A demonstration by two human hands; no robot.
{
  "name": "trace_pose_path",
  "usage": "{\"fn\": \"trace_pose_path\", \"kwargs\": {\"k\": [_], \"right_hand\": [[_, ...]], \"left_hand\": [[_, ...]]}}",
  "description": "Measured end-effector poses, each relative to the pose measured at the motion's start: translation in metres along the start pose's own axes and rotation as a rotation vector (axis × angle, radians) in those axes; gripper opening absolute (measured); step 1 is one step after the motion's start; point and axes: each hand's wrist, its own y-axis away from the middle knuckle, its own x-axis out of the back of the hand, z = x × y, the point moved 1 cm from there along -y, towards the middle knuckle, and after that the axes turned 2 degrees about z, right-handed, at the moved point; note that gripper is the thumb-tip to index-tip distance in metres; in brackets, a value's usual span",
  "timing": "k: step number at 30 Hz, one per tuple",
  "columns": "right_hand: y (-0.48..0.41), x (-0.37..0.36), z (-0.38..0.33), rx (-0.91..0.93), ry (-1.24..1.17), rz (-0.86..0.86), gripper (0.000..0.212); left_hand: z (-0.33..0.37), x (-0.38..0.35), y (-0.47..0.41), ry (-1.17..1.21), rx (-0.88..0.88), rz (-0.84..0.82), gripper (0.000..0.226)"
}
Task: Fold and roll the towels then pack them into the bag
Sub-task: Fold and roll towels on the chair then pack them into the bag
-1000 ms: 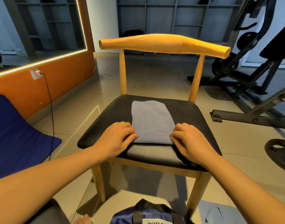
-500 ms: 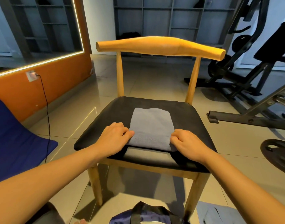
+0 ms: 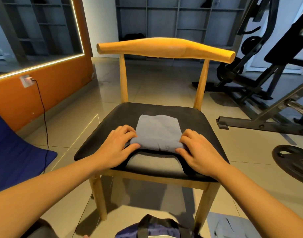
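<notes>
A grey-blue towel (image 3: 158,129) lies folded into a narrow strip on the black seat of a wooden chair (image 3: 195,121). Its near end is curled into a short roll. My left hand (image 3: 118,145) grips the roll's left end and my right hand (image 3: 198,150) grips its right end, fingers curled over the cloth. A dark blue bag (image 3: 154,229) with black straps sits on the floor at the bottom edge, partly cut off. Another grey-blue towel (image 3: 233,227) lies on the floor at the bottom right.
The chair's wooden backrest (image 3: 164,48) rises behind the seat. Black gym equipment (image 3: 260,93) and a weight plate (image 3: 295,162) stand on the right. A blue mat (image 3: 13,155) and a black cable (image 3: 44,117) run along the orange wall on the left.
Both hands have moved away from me along the seat, rolling the towel's near end up. The flat part of the towel is shorter than before.
</notes>
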Motion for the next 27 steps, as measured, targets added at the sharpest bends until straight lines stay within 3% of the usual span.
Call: {"fn": "trace_pose_path", "kwargs": {"k": [4,7,9,11,13,16,20,24,27], "right_hand": [[-0.01,-0.002,0.0,-0.14,-0.143,-0.126,0.043],[-0.012,-0.01,0.002,-0.229,-0.046,-0.025,0.034],[-0.011,-0.01,0.0,-0.169,-0.006,0.106,0.021],[-0.006,-0.007,-0.004,-0.038,0.015,0.162,0.02],[0.001,-0.003,-0.005,0.029,0.059,0.111,0.029],[0.005,-0.004,0.001,0.035,0.077,0.004,0.039],[-0.003,-0.002,0.003,-0.116,-0.202,-0.045,0.029],[-0.015,-0.001,0.003,-0.366,-0.499,-0.198,0.05],[-0.023,-0.006,0.004,-0.413,-0.362,-0.156,0.044]], "left_hand": [[0.006,-0.004,-0.009,0.067,0.179,-0.044,0.033],[0.01,-0.006,-0.015,0.033,0.273,0.044,0.033],[0.014,-0.005,-0.016,0.05,0.205,0.176,0.022],[0.014,-0.003,-0.013,0.016,0.027,0.229,0.022],[0.008,-0.002,-0.006,-0.037,-0.103,0.171,0.032],[-0.003,-0.002,-0.003,-0.092,-0.149,0.058,0.046],[0.0,-0.003,-0.012,0.015,-0.069,0.024,0.036],[0.005,-0.003,-0.024,0.113,0.114,-0.069,0.03],[0.006,-0.007,-0.037,0.138,0.281,-0.033,0.044]]}}
